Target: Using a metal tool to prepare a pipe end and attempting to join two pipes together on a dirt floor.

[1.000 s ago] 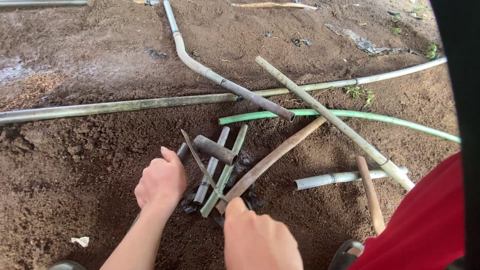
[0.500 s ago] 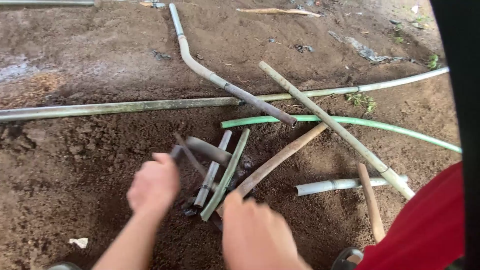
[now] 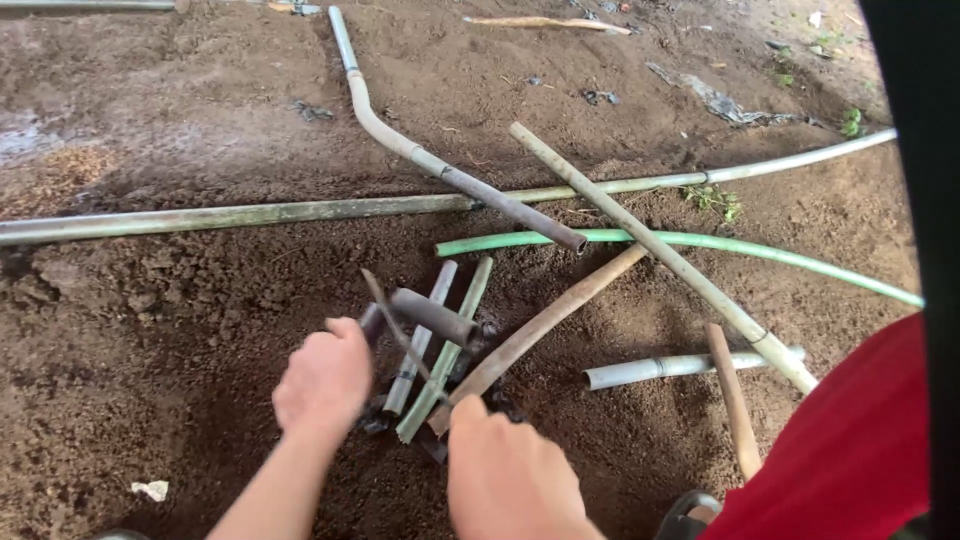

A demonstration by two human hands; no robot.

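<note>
Bare brown dirt ground (image 3: 150, 300), scattered w/ pipes and sticks. Small pile of short pipe pieces (image 3: 435, 345) lies just ahead of both hands, long axes running away from the person, tilted slightly right. Left hand (image 3: 325, 380) fisted at pile's left edge, seems closed on a dark pipe end; grip partly hidden. Right hand (image 3: 510, 480) nearer camera, fingers curled, touching brown stick (image 3: 540, 325); hold cannot tell. Left nearer pile.

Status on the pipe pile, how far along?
Done: several short pipe pieces lie crossed in a small heap on the dirt. In hand: left hand and right hand are both at the heap's near end. Left: long pipes, including the green hose, lie scattered beyond.
</note>
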